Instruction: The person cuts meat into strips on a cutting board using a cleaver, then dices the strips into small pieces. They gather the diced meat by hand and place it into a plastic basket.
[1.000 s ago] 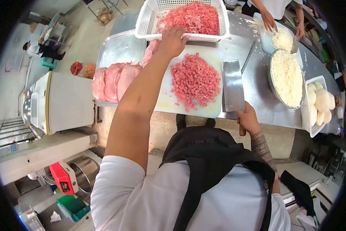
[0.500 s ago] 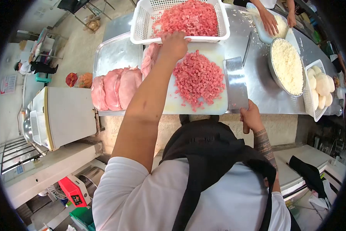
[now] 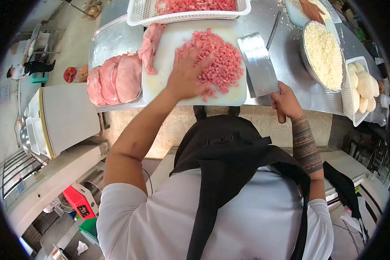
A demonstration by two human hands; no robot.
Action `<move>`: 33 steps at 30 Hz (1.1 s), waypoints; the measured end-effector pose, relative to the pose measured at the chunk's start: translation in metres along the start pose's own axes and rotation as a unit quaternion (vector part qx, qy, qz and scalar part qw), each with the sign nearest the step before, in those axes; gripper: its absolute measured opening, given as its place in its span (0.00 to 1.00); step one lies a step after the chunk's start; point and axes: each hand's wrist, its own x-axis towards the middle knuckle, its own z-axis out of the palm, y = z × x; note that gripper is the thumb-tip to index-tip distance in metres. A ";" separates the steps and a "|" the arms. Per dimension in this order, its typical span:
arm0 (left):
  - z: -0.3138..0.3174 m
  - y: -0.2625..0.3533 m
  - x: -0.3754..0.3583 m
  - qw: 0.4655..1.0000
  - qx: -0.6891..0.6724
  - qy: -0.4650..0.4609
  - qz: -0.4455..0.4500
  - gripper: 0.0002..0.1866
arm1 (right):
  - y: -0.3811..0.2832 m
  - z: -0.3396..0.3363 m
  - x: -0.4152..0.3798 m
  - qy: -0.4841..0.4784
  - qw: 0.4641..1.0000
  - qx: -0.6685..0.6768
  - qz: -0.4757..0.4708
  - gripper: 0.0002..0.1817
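My left hand (image 3: 187, 73) is over the left side of a heap of diced raw meat (image 3: 221, 60), fingers spread. The pile lies on a white cutting board (image 3: 160, 89). A cleaver (image 3: 259, 65) is in my right hand (image 3: 287, 102), fingers wrapped round its handle, its broad blade flat beside the board's right edge. Left of my left hand, a long strip of raw meat (image 3: 151, 47) rests on the board's edge. Larger pink cuts of meat (image 3: 114, 80) sit in a metal tray (image 3: 117, 37).
A white perforated basket (image 3: 190, 17) with diced meat stands behind the board. To the right are a thin dark rod (image 3: 274, 30), a metal bowl of chopped white food (image 3: 324, 56) and a basket of pale peeled vegetables (image 3: 355, 102). Another person's hand (image 3: 312, 9) shows at the top right.
My left hand has left the basket's near rim and come down to the diced meat, fingers now spread. The view has shifted, and the cleaver's blade is turned a little to the left.
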 end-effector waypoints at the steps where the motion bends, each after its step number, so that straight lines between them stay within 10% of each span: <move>1: 0.009 0.008 -0.021 0.999 -0.011 -0.022 0.025 0.57 | -0.004 -0.001 0.001 -0.013 1.000 -0.011 -0.006 0.17; 10: 0.069 0.073 -0.010 0.986 0.039 0.010 -0.160 0.58 | -0.007 0.026 0.027 -0.027 0.999 0.024 0.002 0.16; 33: 0.075 0.094 0.003 0.971 0.085 0.010 -0.222 0.49 | -0.002 0.094 0.027 -0.076 0.995 0.065 -0.015 0.19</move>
